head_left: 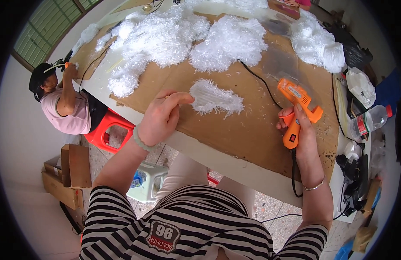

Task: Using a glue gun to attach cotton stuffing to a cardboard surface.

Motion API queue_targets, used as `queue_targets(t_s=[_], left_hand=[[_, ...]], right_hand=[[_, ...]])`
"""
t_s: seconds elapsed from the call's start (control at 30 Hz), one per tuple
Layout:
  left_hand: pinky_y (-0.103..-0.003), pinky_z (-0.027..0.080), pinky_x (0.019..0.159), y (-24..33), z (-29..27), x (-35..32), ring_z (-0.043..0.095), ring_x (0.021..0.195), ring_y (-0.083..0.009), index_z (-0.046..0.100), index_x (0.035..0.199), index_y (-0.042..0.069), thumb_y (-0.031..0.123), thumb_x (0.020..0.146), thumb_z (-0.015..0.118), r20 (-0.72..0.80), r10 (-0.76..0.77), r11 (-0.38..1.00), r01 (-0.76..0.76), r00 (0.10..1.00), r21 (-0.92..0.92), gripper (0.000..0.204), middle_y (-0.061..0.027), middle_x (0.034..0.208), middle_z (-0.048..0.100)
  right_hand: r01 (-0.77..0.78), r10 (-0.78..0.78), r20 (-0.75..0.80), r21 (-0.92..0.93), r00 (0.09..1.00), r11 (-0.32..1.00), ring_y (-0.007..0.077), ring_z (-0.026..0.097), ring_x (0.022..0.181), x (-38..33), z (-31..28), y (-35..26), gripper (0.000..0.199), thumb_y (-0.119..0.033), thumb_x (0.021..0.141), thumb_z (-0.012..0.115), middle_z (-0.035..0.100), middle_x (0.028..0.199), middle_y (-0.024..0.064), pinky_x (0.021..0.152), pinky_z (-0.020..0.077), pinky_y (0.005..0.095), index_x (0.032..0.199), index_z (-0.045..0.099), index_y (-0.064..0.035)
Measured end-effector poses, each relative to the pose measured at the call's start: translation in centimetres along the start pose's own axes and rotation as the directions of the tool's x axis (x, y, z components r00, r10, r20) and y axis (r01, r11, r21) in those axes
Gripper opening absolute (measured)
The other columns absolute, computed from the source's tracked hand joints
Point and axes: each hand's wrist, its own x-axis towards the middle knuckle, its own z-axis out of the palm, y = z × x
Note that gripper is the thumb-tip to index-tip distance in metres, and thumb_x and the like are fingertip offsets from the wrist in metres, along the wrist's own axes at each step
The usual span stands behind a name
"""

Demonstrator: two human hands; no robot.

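Observation:
My right hand [302, 132] is wrapped round the handle of an orange glue gun [294, 93], which it holds above the cardboard. The gun's black cord hangs from the bottom of the handle. My left hand [159, 116] is closed, its index finger bent toward the left end of a small white shaggy fabric piece [213, 99]. The fingertips meet that edge, and the thumb is mostly hidden. The piece lies on the brown cardboard [243, 130], ribbed on its upper face and fringed along its edges.
Heaps of white shaggy pieces [228, 43] cover the far cardboard, with another pile [315, 43] at far right. A clear bottle [374, 119] and black cords lie along the right edge. A co-worker [63, 99] sits at left on a red stool [111, 130]; another person's hand shows at the far end.

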Motion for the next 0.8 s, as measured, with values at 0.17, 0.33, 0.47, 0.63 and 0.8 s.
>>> queue_targets(t_s=[0.17,0.33,0.47,0.63,0.8], left_hand=[[-0.041,0.046,0.082,0.2,0.3,0.8,0.06,0.084,-0.0311,0.057,0.1,0.002,-0.015,0.07,0.044,0.114,0.003,0.998,-0.01,0.993,0.059,0.036,-0.0124,0.077,0.062],[-0.041,0.045,0.081,0.5,-0.4,1.4,0.059,0.084,-0.0317,0.058,0.097,0.002,-0.015,0.069,0.045,0.001,-0.108,0.991,0.108,0.994,-0.081,0.035,-0.0118,0.075,0.061],[-0.04,0.045,0.081,1.3,-0.4,0.4,0.058,0.087,-0.0316,0.059,0.095,0.002,-0.014,0.066,0.046,0.053,-0.052,0.999,0.051,0.997,0.014,0.036,-0.0107,0.073,0.06],[-0.041,0.045,0.082,1.4,0.3,0.5,0.058,0.089,-0.0309,0.059,0.093,0.002,-0.015,0.062,0.046,0.159,0.086,0.978,-0.114,0.984,0.176,0.037,-0.0108,0.074,0.061],[-0.04,0.044,0.083,0.5,-0.1,0.6,0.059,0.086,-0.0295,0.058,0.091,0.002,-0.015,0.064,0.049,0.047,0.045,0.999,-0.045,0.998,0.004,0.033,-0.0113,0.08,0.062]], right_hand=[[0.011,-0.011,-0.003,0.019,1.0,1.0,0.0133,0.049,0.067,0.0,0.2,-0.1,0.036,-0.039,0.089,0.053,0.056,0.082,0.0084,0.066,0.0458,0.0301,0.084,0.057,-0.0038],[0.01,-0.01,0.001,0.022,1.0,1.0,0.0134,0.049,0.068,-0.1,0.3,-0.1,0.036,-0.039,0.09,0.053,0.056,0.081,0.0085,0.067,0.0456,0.03,0.083,0.057,-0.004],[0.005,-0.005,0.009,0.021,1.0,1.0,0.0132,0.049,0.067,0.0,0.3,-0.2,0.036,-0.04,0.09,0.053,0.056,0.081,0.0085,0.067,0.0456,0.0299,0.084,0.057,-0.004],[0.0,0.0,0.003,0.01,1.0,1.0,0.0129,0.048,0.068,0.0,0.3,-0.2,0.037,-0.04,0.09,0.052,0.056,0.081,0.0083,0.067,0.0458,0.03,0.084,0.057,-0.0038],[-0.004,0.004,0.019,0.012,1.0,1.0,0.0127,0.048,0.068,0.0,0.3,-0.2,0.037,-0.039,0.091,0.051,0.057,0.082,0.0082,0.067,0.0459,0.03,0.084,0.057,-0.0036]])
